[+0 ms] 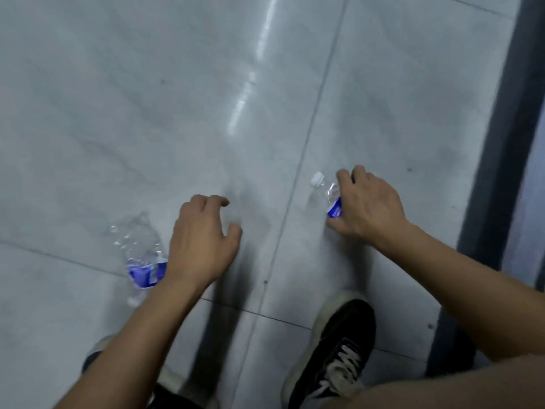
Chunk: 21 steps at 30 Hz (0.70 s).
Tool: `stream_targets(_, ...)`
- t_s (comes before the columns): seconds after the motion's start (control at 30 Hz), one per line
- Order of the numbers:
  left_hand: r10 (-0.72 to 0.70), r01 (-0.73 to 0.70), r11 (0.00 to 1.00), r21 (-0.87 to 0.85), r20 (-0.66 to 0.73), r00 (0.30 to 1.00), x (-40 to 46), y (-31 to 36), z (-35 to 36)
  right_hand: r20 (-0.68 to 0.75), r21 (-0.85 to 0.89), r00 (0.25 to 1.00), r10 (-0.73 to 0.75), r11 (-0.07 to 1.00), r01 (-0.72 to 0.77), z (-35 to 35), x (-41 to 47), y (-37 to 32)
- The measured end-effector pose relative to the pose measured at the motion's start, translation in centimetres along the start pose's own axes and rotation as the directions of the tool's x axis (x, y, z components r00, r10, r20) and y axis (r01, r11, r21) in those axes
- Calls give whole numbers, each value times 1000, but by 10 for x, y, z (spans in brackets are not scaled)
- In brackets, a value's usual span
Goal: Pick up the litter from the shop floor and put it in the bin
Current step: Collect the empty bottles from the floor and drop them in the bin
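While the right hand (pixel 368 202) is gripping a small clear plastic bottle (pixel 328 196) low over the floor, I am logging a second bottle (pixel 141 255) lying on the tile just beside the left hand (pixel 203 243). Fingers and thumb are curling round the held bottle's blue label band, its white cap pointing up and away from the palm; I am reading that grip as chosen because the banded middle is the firmest part of a thin, crinkled shell. I cannot tell whether it is touching the tile. The left hand is hovering loosely curled and holding nothing, apparently readying for the crushed bottle at its outer side. That one is looking flattened and creased, transparent, with the same blue wrap. Grey floor tiles (pixel 118 113) are showing a glossy, faintly marbled surface with thin grout lines and a streak of reflected light. A black laced shoe (pixel 339 349) is standing near the bottom edge. No bin is showing anywhere.
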<state>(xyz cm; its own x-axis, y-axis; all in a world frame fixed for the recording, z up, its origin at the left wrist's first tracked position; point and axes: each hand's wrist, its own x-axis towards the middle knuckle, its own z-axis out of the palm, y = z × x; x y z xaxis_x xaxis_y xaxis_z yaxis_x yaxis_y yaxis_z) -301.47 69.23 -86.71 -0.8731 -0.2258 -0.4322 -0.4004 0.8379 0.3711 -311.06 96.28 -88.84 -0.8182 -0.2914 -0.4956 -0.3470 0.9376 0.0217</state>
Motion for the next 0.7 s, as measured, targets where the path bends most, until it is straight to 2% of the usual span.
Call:
stream_targets(0.13,-156,182,981,74,-270,950,-8,-39,-1,-16,0,989,-149,989,149,0,9,-57)
stream_targets(0.23,-293,353,928,119,-352,889,-19,-72,-6,11,5,970,-242,970,242,-6,6,-88)
stream_targets(0.33,-459,509,849,139,-282,842,-30,-99,-8,36,12,951,-306,952,305,-14,0,-107)
stream_targets(0.43,-566,573,816,74,-95,819,-34,-116,-5,48,1,937,-347,938,348,-16,-1,-117)
stream_targets(0.53,-529,529,848,4,19,848,-37,-122,4,34,-35,925,-378,925,379,-12,2,-121)
stream_targets(0.7,-405,406,914,-2,-39,913,-34,-110,7,20,-56,923,-385,921,386,-17,-3,-124)
